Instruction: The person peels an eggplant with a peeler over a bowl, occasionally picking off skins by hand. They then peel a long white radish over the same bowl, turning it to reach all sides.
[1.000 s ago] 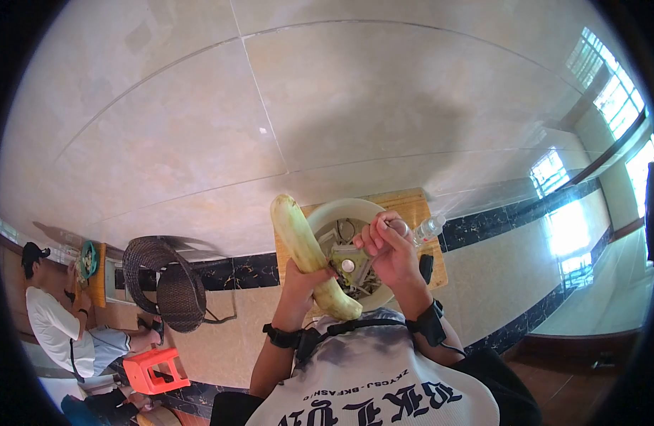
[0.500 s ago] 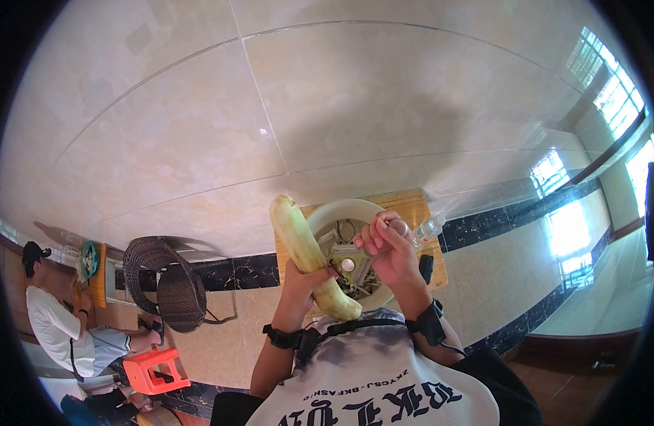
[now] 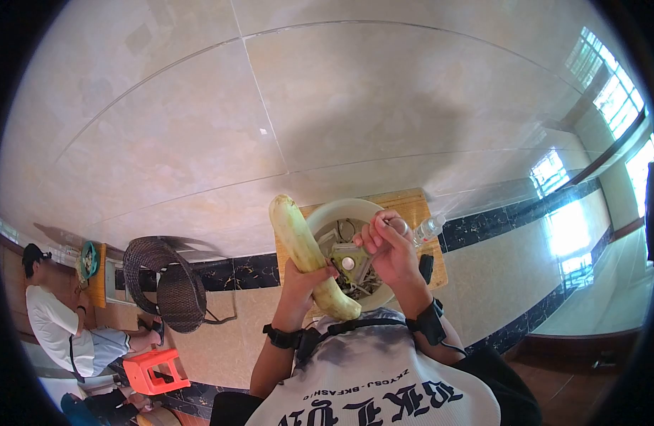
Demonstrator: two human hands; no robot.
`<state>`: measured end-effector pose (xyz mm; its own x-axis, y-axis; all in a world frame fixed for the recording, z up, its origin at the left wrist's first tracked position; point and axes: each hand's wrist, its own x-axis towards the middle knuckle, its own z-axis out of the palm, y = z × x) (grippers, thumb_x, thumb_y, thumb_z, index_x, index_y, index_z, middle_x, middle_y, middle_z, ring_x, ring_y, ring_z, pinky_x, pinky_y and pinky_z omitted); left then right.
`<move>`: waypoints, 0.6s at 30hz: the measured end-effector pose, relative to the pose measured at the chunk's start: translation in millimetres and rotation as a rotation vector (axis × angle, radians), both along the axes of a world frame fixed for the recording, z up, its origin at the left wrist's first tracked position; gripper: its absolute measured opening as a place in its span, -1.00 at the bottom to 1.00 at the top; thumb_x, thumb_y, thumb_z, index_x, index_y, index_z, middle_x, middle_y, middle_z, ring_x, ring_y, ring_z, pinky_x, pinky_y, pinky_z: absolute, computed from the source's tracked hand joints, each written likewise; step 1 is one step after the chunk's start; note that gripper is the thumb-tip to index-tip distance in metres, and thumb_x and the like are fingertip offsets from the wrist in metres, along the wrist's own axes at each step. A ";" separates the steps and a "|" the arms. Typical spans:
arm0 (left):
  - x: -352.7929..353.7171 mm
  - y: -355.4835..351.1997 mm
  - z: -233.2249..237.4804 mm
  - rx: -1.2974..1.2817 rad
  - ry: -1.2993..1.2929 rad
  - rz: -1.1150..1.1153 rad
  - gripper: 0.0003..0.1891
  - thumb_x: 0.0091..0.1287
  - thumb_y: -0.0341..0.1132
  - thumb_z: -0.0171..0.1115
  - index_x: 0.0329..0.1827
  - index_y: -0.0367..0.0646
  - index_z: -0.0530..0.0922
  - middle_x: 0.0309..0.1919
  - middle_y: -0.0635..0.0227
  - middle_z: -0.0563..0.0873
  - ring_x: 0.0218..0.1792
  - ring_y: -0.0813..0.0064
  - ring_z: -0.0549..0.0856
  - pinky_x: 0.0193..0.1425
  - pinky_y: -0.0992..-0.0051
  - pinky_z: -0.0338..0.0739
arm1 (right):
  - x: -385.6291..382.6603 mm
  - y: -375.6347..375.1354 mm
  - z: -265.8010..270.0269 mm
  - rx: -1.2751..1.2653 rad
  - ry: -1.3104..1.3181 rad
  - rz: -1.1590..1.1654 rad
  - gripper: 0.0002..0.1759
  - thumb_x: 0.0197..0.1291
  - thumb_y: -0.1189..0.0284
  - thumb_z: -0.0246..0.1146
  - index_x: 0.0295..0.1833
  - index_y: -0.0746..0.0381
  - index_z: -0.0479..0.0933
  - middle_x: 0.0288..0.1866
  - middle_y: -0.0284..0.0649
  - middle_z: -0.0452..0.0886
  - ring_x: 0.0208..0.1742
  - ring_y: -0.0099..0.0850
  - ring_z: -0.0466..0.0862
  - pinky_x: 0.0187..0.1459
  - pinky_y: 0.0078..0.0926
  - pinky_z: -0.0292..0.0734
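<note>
My left hand (image 3: pixel 305 284) is wrapped round the lower half of a long, pale green gourd (image 3: pixel 296 231), which looks peeled. The gourd tilts, its upper end leaning left over the edge of a round pale basin (image 3: pixel 332 209). Inside the basin lie thin dark and light scraps and a greenish angular object with a round white spot (image 3: pixel 349 263); I cannot make out what it is. Over the basin's right side, my right hand (image 3: pixel 392 248) has its fingers curled together. Whatever they may hold is too small to name.
The basin stands on a wooden stool or small table (image 3: pixel 406 201) against a tiled wall. A clear bottle (image 3: pixel 429 228) and a dark object (image 3: pixel 426 268) are at its right. Leftward are a dark woven chair (image 3: pixel 180 295), a red plastic stool (image 3: pixel 156 370) and a seated person (image 3: pixel 64 326).
My hands and the gourd have hardly moved; my left thumb shifts slightly against the gourd. The seated person at the left has moved their head and arm a little.
</note>
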<state>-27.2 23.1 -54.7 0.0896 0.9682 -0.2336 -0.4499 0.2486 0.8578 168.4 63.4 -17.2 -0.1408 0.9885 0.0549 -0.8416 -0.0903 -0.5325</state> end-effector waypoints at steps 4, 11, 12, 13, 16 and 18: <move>-0.1 0.4 -2.1 -0.019 0.025 0.013 -0.68 0.07 -0.65 0.42 -0.10 -0.32 0.60 -0.35 0.23 0.74 -0.37 0.34 0.78 -0.21 0.36 0.72 | -1.4 -0.2 -2.7 -0.004 -0.046 -0.004 -0.96 0.51 0.52 0.19 -0.07 0.26 0.49 -0.44 -0.34 0.44 -0.38 -0.44 0.50 -0.05 -0.21 0.55; -0.3 1.6 -0.4 -0.021 0.040 0.018 -0.68 0.07 -0.63 0.43 -0.09 -0.31 0.61 -0.33 0.25 0.75 -0.35 0.38 0.78 -0.20 0.39 0.71 | -1.9 0.5 -4.4 0.005 -0.026 0.015 -0.96 0.50 0.52 0.19 -0.06 0.26 0.50 -0.43 -0.33 0.45 -0.38 -0.44 0.51 -0.04 -0.21 0.55; -0.3 1.7 -0.1 -0.019 0.039 0.018 -0.68 0.07 -0.62 0.42 -0.09 -0.31 0.61 -0.33 0.26 0.75 -0.34 0.39 0.78 -0.20 0.39 0.71 | -1.9 0.8 -5.4 0.004 -0.018 0.020 -0.96 0.51 0.52 0.19 -0.06 0.26 0.50 -0.43 -0.33 0.45 -0.38 -0.44 0.50 -0.04 -0.21 0.55; 0.4 1.7 1.4 -0.017 0.034 0.028 -0.68 0.08 -0.62 0.42 -0.09 -0.31 0.61 -0.33 0.26 0.75 -0.34 0.39 0.78 -0.20 0.38 0.71 | -1.9 1.0 -5.8 0.003 -0.009 0.025 -0.96 0.51 0.51 0.19 -0.06 0.26 0.50 -0.44 -0.34 0.44 -0.38 -0.44 0.50 -0.04 -0.21 0.55; 1.8 1.3 3.9 -0.019 0.020 0.047 -0.69 0.09 -0.62 0.41 -0.08 -0.31 0.60 -0.34 0.26 0.74 -0.34 0.38 0.78 -0.21 0.37 0.71 | -2.5 0.2 -2.7 -0.013 0.013 0.023 -0.96 0.51 0.50 0.20 -0.06 0.25 0.51 -0.44 -0.35 0.43 -0.38 -0.44 0.49 -0.04 -0.21 0.55; 0.3 0.6 1.8 -0.032 0.016 0.045 -0.69 0.10 -0.61 0.40 -0.08 -0.31 0.60 -0.34 0.26 0.74 -0.35 0.36 0.78 -0.21 0.37 0.71 | -2.2 0.5 -3.1 -0.012 0.011 0.014 -0.95 0.50 0.49 0.20 -0.08 0.24 0.52 -0.45 -0.36 0.42 -0.39 -0.45 0.48 -0.05 -0.21 0.55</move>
